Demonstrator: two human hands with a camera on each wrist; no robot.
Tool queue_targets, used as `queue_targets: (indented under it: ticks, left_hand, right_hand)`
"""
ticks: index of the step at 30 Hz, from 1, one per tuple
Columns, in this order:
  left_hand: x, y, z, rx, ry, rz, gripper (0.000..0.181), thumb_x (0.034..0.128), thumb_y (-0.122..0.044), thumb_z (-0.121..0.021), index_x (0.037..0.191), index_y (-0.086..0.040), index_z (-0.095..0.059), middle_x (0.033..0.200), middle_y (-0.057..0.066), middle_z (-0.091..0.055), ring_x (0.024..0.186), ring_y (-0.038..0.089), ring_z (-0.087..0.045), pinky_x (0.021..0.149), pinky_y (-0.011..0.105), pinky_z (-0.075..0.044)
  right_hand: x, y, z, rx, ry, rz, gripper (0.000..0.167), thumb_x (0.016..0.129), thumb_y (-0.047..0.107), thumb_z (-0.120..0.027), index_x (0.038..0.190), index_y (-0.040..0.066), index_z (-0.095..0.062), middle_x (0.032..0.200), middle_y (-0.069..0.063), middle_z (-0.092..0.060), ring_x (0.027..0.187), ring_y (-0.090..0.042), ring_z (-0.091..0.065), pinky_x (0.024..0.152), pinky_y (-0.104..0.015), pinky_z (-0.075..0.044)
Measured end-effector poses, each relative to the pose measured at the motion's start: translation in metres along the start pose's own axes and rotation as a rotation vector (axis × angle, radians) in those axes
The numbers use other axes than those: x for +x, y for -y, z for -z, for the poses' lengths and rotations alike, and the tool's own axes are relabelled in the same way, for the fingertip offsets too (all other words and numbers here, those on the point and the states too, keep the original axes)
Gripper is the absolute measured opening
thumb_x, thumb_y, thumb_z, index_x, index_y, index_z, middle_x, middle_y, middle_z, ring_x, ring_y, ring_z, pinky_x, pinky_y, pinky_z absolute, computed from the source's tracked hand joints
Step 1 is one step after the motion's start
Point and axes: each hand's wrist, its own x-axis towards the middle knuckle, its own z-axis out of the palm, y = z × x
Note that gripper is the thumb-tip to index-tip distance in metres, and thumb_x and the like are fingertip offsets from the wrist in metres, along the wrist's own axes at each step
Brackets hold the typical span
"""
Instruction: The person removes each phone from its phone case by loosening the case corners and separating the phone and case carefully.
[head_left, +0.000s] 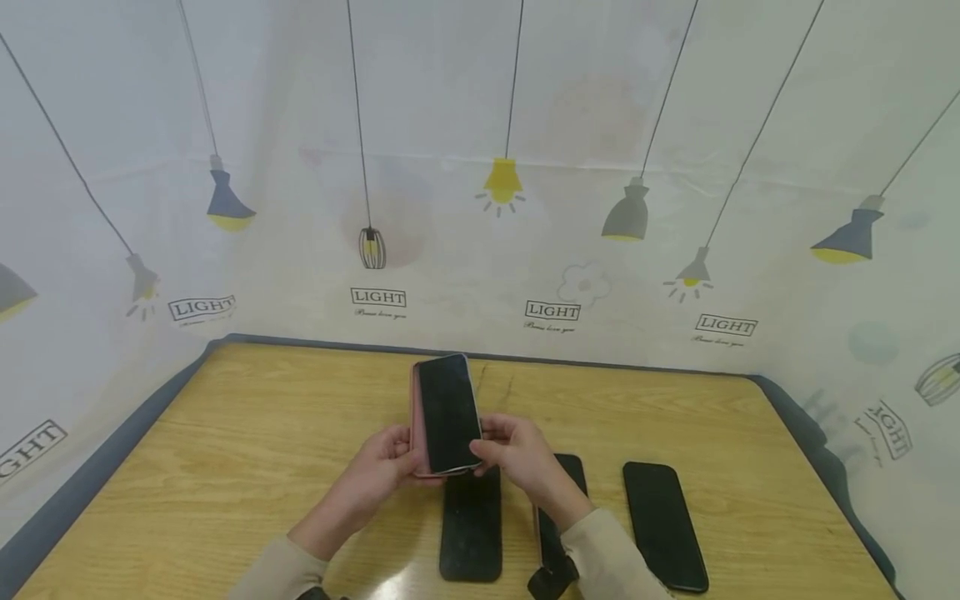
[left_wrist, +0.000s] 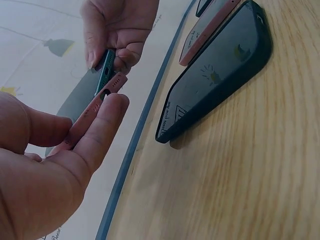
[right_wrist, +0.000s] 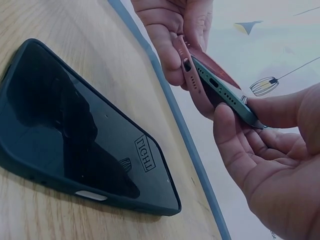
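The left hand (head_left: 378, 467) is half closing, pinching a pink case (head_left: 418, 433) between its thumb and fingers. A green-sided phone (head_left: 450, 412) is slanting over the case, up above the wood table (head_left: 225, 433) (its bottom end is poking out of the case). Lower down, a dark phone (head_left: 471, 533) is lying flat. The right hand (head_left: 517, 454) is half closing too, pinching the green-sided phone's bottom end. A pink-edged phone (head_left: 552, 546) is lying partly under that arm, and a black phone (head_left: 665, 525) is lying farthest right.
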Motion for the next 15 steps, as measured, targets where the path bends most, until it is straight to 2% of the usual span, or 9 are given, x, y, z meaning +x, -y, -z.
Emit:
queue_targets:
  ticks: [7,15]
  left_hand:
    - [-0.001,0.002,0.004,0.019,-0.02,-0.005,0.034,0.1072,0.006,-0.037,0.137,0.023,-0.036,0.128,0.041,-0.059,0.109,0.035,-0.071,0.092,0.042,-0.06]
    - [-0.004,0.001,0.012,0.052,-0.039,0.018,0.038,0.1062,0.007,-0.039,0.141,0.022,-0.036,0.13,0.04,-0.058,0.111,0.037,-0.07,0.092,0.039,-0.06]
  right_hand:
    - [0.001,-0.002,0.005,0.004,-0.024,0.009,0.034,0.099,-0.003,-0.062,0.13,-0.015,-0.059,0.105,-0.018,-0.067,0.08,-0.016,-0.067,0.076,-0.041,-0.063]
    - [-0.001,-0.003,0.01,0.007,-0.045,0.026,0.031,0.1,-0.002,-0.061,0.126,-0.017,-0.06,0.099,-0.017,-0.069,0.072,-0.014,-0.066,0.076,-0.042,-0.062]
